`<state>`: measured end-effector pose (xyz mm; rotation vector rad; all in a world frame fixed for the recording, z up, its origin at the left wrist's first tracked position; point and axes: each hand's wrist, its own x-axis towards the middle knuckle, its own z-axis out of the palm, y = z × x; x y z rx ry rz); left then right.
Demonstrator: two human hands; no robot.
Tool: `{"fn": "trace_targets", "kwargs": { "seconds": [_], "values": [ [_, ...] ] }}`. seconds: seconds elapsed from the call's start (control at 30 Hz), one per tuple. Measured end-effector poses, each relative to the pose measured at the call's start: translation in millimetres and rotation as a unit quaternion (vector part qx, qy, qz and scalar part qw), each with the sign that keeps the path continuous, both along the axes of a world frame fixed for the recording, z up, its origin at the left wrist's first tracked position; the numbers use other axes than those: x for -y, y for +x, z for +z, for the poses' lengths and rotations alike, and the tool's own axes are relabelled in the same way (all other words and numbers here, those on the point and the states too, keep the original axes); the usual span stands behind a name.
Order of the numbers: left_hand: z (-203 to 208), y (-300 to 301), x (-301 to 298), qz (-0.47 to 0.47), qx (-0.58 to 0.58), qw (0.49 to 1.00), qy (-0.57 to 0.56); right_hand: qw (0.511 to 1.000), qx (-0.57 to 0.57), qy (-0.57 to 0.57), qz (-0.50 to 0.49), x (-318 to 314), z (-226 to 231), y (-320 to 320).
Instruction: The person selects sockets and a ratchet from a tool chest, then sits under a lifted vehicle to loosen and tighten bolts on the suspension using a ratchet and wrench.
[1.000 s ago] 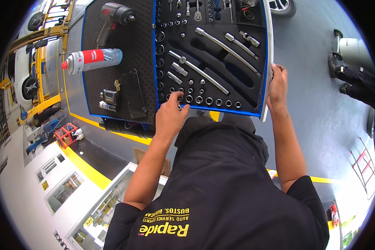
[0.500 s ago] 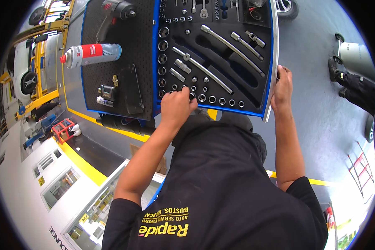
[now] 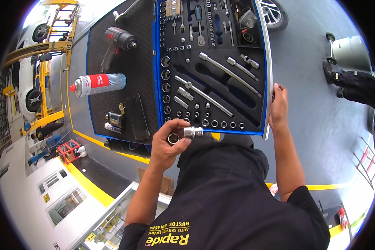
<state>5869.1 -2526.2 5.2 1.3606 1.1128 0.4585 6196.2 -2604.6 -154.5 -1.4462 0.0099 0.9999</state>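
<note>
Two chrome sockets are in my left hand (image 3: 162,148), just over the near edge of the open tool drawer (image 3: 260,132). One socket (image 3: 173,138) turns its open end up inside the curl of the fingers. The other socket (image 3: 193,132) lies sideways between the thumb and fingertips. My right hand (image 3: 279,109) is wrapped round the drawer's silver right edge, its fingertips partly hidden. Below the tools lies black foam with a row of sockets (image 3: 214,123), a breaker bar (image 3: 204,96), extension bars (image 3: 231,75) and a ratchet (image 3: 199,25).
Left of the drawer, a black mat top carries an impact wrench (image 3: 118,41), a red and white spray can (image 3: 99,84) and a small dark device (image 3: 113,119). A wheel (image 3: 273,14) stands beyond the drawer. Another person's dark-trousered leg (image 3: 358,85) is at the right.
My left hand has lifted off the near socket row and come toward me, now showing two sockets. My right hand stays on the drawer edge. The whole view has shifted.
</note>
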Motion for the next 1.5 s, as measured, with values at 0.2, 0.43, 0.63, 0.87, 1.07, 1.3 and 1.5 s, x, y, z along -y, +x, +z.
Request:
{"fn": "trace_targets", "kwargs": {
  "seconds": [0.2, 0.43, 0.63, 0.87, 1.07, 1.3, 1.5],
  "values": [
    [0, 4, -20, -0.057, 0.082, 0.995, 0.026, 1.0, -0.006, -0.001, 0.002, -3, 12, -2],
    [-3, 5, -26, -0.054, 0.11, 0.992, 0.037, 1.0, 0.008, 0.0, 0.004, 1, 4, -2],
    [-22, 4, -24, -0.11, -0.216, 0.964, 0.107, 1.0, 0.017, -0.004, -0.006, -2, 1, -2],
    [-100, -7, 7, -0.15, -0.341, 0.883, 0.284, 0.999, 0.019, -0.026, 0.006, -1, 2, -3],
    [-107, -6, -2, -0.188, -0.352, 0.879, 0.26, 0.999, 0.022, -0.023, 0.021, 1, 1, -2],
    [-103, -14, 1, -0.133, -0.47, 0.842, 0.231, 1.0, 0.021, -0.018, 0.012, 1, -4, 0],
    [-101, -12, -14, -0.2, -0.485, 0.809, 0.264, 1.0, 0.016, -0.014, 0.0, 1, -4, -1]
  ]
}}
